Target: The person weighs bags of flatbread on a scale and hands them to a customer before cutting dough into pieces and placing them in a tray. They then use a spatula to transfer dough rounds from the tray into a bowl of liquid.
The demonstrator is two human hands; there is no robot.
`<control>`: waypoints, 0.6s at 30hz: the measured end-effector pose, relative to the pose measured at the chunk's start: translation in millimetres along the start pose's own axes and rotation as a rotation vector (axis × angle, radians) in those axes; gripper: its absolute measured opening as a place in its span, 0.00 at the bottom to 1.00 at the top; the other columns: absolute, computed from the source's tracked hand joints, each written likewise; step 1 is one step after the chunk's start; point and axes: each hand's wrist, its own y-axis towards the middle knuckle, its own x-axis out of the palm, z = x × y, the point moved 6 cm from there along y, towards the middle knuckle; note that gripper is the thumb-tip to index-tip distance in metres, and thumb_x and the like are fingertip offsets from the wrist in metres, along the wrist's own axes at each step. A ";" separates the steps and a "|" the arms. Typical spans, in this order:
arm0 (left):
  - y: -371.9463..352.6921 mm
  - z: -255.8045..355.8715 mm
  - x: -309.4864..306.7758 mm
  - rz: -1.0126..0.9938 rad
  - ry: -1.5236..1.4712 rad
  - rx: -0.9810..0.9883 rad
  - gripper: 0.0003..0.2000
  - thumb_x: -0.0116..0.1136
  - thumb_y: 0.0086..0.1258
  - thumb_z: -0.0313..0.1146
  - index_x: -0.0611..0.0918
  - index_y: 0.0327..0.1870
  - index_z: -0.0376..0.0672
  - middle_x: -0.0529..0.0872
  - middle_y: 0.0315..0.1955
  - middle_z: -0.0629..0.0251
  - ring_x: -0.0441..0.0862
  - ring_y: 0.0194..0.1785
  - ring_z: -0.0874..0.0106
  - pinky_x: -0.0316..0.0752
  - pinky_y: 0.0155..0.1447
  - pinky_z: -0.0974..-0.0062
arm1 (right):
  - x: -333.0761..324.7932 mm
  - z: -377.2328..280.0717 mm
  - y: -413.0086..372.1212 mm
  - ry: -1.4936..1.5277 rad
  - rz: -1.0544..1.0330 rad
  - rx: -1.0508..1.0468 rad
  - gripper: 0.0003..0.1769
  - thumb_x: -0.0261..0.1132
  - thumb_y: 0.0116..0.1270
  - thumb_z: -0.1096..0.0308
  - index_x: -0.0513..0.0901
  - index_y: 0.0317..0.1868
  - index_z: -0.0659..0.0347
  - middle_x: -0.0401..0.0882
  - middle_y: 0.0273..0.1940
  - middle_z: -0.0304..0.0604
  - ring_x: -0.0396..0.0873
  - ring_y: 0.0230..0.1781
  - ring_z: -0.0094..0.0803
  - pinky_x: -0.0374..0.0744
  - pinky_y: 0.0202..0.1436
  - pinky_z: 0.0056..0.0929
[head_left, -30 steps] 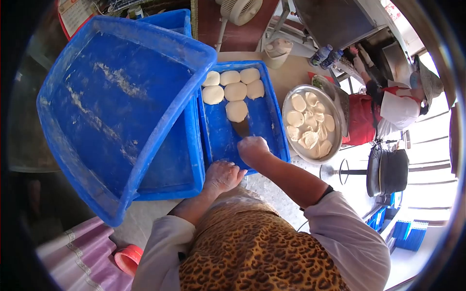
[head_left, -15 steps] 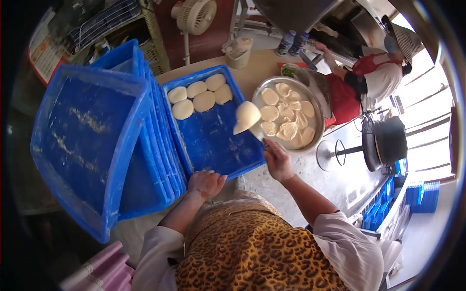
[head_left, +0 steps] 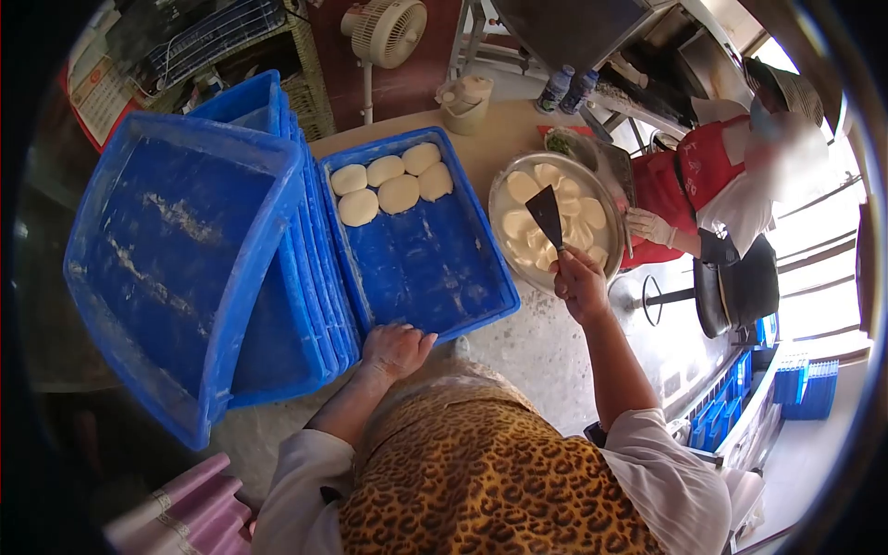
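My right hand (head_left: 583, 282) is closed around the handle of a scraper (head_left: 548, 215). Its dark, wide blade is bare and hangs over a round metal basin (head_left: 499, 242). Several pale dough rounds (head_left: 524, 187) lie overlapping in the basin. At the near edge of a blue plastic tray (head_left: 499, 305), my left hand (head_left: 398, 351) has its fingers curled on the rim. Flattened dough pieces (head_left: 399, 194) sit in two rows at the tray's far end.
Left of the tray, blue trays (head_left: 190, 231) are stacked, the top one tilted. A co-worker in a red apron (head_left: 661, 185) has a gloved hand (head_left: 651, 226) by the basin. A tub (head_left: 465, 109), bottles (head_left: 555, 90) and a fan (head_left: 388, 32) stand beyond.
My right hand has moved right with the scraper, from the tray's edge to above the basin. The dough piece on its blade is gone from it. The co-worker's gloved hand has come beside the basin.
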 end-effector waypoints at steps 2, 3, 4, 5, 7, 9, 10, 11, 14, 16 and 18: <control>-2.1 -2.1 4.5 0.039 -0.009 0.013 0.27 0.50 0.84 0.52 0.81 0.22 0.45 0.80 0.22 0.60 0.81 0.30 0.57 0.79 0.39 0.46 | 7.0 -11.8 -5.4 -0.182 -0.044 -0.013 0.20 0.61 0.81 0.63 0.80 0.65 0.66 0.85 0.36 0.40 0.74 0.23 0.22 0.71 0.26 0.22; -3.4 -3.3 6.2 0.064 -0.014 0.025 0.27 0.52 0.83 0.52 0.80 0.21 0.45 0.79 0.21 0.60 0.80 0.29 0.57 0.78 0.37 0.47 | 7.9 -21.8 -6.3 -0.431 -0.041 -0.055 0.20 0.62 0.79 0.62 0.81 0.64 0.65 0.87 0.37 0.42 0.77 0.25 0.27 0.74 0.30 0.25; -4.1 -4.1 7.5 0.090 -0.019 0.037 0.27 0.53 0.83 0.51 0.80 0.20 0.45 0.78 0.19 0.61 0.80 0.27 0.57 0.78 0.35 0.47 | 8.3 -33.6 -5.9 -0.679 -0.038 -0.097 0.20 0.63 0.78 0.61 0.83 0.62 0.64 0.88 0.38 0.44 0.81 0.28 0.31 0.78 0.33 0.28; -5.2 -2.0 4.5 0.099 -0.023 0.043 0.26 0.54 0.82 0.51 0.80 0.20 0.45 0.77 0.18 0.61 0.79 0.27 0.57 0.78 0.34 0.48 | 10.4 -44.6 -5.9 -0.927 -0.037 -0.140 0.20 0.64 0.77 0.61 0.85 0.61 0.64 0.90 0.38 0.46 0.85 0.31 0.35 0.81 0.37 0.31; -8.0 2.5 -5.5 0.121 -0.028 0.050 0.25 0.57 0.81 0.50 0.80 0.19 0.45 0.77 0.17 0.61 0.79 0.25 0.57 0.77 0.32 0.50 | 15.4 -63.6 -6.9 -1.352 0.006 -0.095 0.17 0.65 0.73 0.61 0.89 0.56 0.59 0.91 0.41 0.51 0.88 0.40 0.43 0.83 0.45 0.38; -8.1 0.5 -3.9 0.164 -0.042 0.059 0.25 0.58 0.80 0.49 0.80 0.20 0.45 0.78 0.17 0.60 0.80 0.25 0.57 0.78 0.31 0.51 | 21.3 -69.1 2.6 -1.726 0.031 -0.127 0.14 0.66 0.66 0.62 0.93 0.48 0.51 0.90 0.45 0.54 0.88 0.50 0.51 0.84 0.56 0.47; -8.5 0.5 -2.8 0.184 -0.049 0.064 0.25 0.59 0.80 0.49 0.81 0.20 0.44 0.79 0.18 0.60 0.81 0.25 0.57 0.78 0.31 0.52 | 20.3 -60.0 16.4 -1.793 0.010 -0.131 0.14 0.66 0.66 0.62 0.93 0.48 0.51 0.90 0.45 0.54 0.88 0.50 0.51 0.84 0.56 0.47; -8.7 1.3 -3.4 0.173 -0.042 0.061 0.25 0.59 0.79 0.49 0.81 0.20 0.44 0.79 0.18 0.60 0.82 0.25 0.57 0.78 0.31 0.52 | 17.5 -47.4 34.2 -1.859 -0.012 -0.135 0.14 0.65 0.66 0.63 0.93 0.49 0.52 0.90 0.45 0.53 0.88 0.49 0.50 0.84 0.56 0.47; -8.1 1.3 -8.3 0.165 -0.022 0.067 0.24 0.59 0.79 0.49 0.82 0.21 0.44 0.81 0.19 0.60 0.83 0.26 0.58 0.79 0.31 0.54 | 30.8 -56.2 44.3 -1.909 -0.021 -0.151 0.12 0.65 0.65 0.66 0.93 0.45 0.53 0.91 0.46 0.53 0.88 0.50 0.50 0.84 0.56 0.46; -8.9 1.0 -5.6 0.194 -0.027 0.086 0.24 0.59 0.79 0.49 0.83 0.21 0.44 0.82 0.19 0.60 0.84 0.26 0.58 0.80 0.32 0.54 | 46.0 -85.9 30.6 -1.796 0.017 -0.140 0.11 0.65 0.65 0.67 0.92 0.44 0.53 0.91 0.45 0.53 0.88 0.50 0.49 0.85 0.56 0.45; -7.9 1.3 -6.7 0.162 -0.036 0.064 0.24 0.58 0.79 0.50 0.83 0.22 0.44 0.83 0.20 0.60 0.85 0.28 0.58 0.81 0.34 0.53 | 40.1 -93.1 37.5 -1.909 -0.003 -0.174 0.12 0.66 0.66 0.63 0.93 0.46 0.49 0.91 0.44 0.50 0.88 0.49 0.49 0.85 0.55 0.46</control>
